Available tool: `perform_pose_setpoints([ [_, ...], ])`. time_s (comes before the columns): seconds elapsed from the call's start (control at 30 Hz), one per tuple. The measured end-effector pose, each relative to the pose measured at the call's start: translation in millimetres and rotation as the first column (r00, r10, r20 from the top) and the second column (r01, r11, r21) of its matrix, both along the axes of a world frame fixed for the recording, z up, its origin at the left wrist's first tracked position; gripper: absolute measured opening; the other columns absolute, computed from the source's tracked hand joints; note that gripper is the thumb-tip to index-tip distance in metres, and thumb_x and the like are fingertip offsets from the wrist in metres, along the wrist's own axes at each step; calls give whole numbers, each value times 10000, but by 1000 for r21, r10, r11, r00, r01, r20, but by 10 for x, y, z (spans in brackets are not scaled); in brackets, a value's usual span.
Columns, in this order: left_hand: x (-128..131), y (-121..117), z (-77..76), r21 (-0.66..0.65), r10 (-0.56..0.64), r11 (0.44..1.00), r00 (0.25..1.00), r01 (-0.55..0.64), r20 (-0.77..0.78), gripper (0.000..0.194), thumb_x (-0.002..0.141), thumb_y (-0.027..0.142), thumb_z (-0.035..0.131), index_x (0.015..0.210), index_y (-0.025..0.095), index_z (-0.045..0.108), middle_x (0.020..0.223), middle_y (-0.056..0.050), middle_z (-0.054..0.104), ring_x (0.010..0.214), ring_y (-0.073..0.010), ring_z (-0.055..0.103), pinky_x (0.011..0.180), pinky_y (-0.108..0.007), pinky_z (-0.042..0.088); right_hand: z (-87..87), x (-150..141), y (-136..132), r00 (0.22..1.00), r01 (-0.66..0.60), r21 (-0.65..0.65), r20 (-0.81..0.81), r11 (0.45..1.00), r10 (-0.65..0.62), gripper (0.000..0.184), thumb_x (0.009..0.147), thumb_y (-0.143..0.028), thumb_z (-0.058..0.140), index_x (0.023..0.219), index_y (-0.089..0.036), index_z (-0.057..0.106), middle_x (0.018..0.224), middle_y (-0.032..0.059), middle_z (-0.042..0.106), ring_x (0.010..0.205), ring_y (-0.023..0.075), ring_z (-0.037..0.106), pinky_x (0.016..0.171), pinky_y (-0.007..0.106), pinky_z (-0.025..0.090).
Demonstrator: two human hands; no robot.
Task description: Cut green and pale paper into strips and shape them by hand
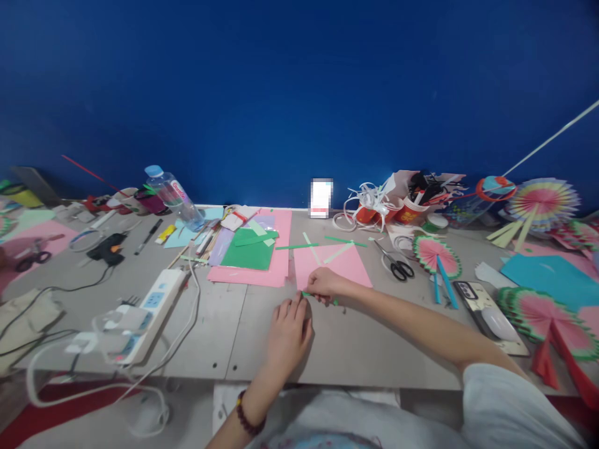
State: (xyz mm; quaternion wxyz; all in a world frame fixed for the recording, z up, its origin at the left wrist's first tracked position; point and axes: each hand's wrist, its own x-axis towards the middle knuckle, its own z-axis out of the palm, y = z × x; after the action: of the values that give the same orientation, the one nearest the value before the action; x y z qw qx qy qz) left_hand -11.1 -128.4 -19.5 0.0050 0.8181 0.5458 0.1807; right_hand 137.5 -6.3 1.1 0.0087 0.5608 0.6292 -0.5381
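Observation:
My right hand [326, 284] is closed in a pinch on a narrow green paper strip [306, 294], low over the grey table. Part of the strip is hidden under the fingers. My left hand [289, 324] lies on the table with its fingers stretched forward, the fingertips close to the strip's left end. Whether they touch it, I cannot tell. Just beyond both hands lies a pink paper sheet [346, 265], crossed by pale green strips [337, 251]. More green strips [297, 246] are scattered behind it.
Scissors [399, 267] and a pink-and-green paper fan [433, 255] lie to the right, near a phone [472, 299]. Green paper [248, 249] sits on pink sheets at left. A power strip [156, 305], glue gun [107, 249] and bottle [175, 196] stand farther left.

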Motion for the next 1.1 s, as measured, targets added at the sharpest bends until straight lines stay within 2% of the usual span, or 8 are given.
perform_pose_setpoints([
  [0.23,21,-10,18,-8,32,999,998,-32,-46,383,868,187,494,1243,123,536,1295,-118,585,1060,-275,519,884,-426,436,70,80,-9,997,-4,-59,-72,998,0,211,768,-239,653,597,-150,568,429,-35,570,324,90,527,294,164,391],
  [0.43,24,-1,48,-11,46,999,997,-47,-61,394,849,175,509,1240,133,544,1287,-118,592,1039,-269,530,860,-421,444,45,288,-23,967,14,-190,-247,982,-62,136,762,-270,683,799,-152,628,547,-37,619,386,86,562,340,170,441],
  [0.57,32,7,48,-1,49,999,997,-50,-55,395,849,167,503,1240,129,546,1271,-109,606,1033,-272,528,850,-418,445,75,377,-88,956,0,-217,-286,976,-64,238,782,-210,646,1011,-162,603,599,-36,639,422,92,588,375,174,455],
  [0.7,35,9,52,-2,44,999,997,-44,-65,394,846,165,504,1235,118,550,1267,-115,607,1025,-272,529,839,-419,447,123,457,-127,952,-13,-204,-302,979,-51,367,793,-225,637,1148,-192,554,621,-34,663,422,76,572,393,158,425],
  [0.77,32,7,54,-1,43,999,997,-43,-67,394,848,171,506,1235,116,550,1267,-116,607,1030,-275,527,842,-422,447,132,504,-108,956,5,-174,-287,985,-55,355,788,-238,640,1127,-181,550,618,-30,670,422,77,561,388,160,410],
  [0.97,35,15,47,2,45,999,997,-45,-63,404,859,166,487,1257,117,539,1264,-110,610,1042,-276,527,849,-422,450,88,603,-44,960,37,-86,-274,996,-59,137,771,-266,642,813,-154,575,623,4,681,455,73,564,406,162,387],
  [1.1,47,29,24,13,57,998,996,-56,-69,430,863,160,475,1289,130,522,1266,-116,605,1042,-272,535,845,-419,455,54,596,-61,957,92,-42,-273,995,-100,85,776,-210,610,766,-157,544,583,-4,667,436,64,542,405,157,359],
])
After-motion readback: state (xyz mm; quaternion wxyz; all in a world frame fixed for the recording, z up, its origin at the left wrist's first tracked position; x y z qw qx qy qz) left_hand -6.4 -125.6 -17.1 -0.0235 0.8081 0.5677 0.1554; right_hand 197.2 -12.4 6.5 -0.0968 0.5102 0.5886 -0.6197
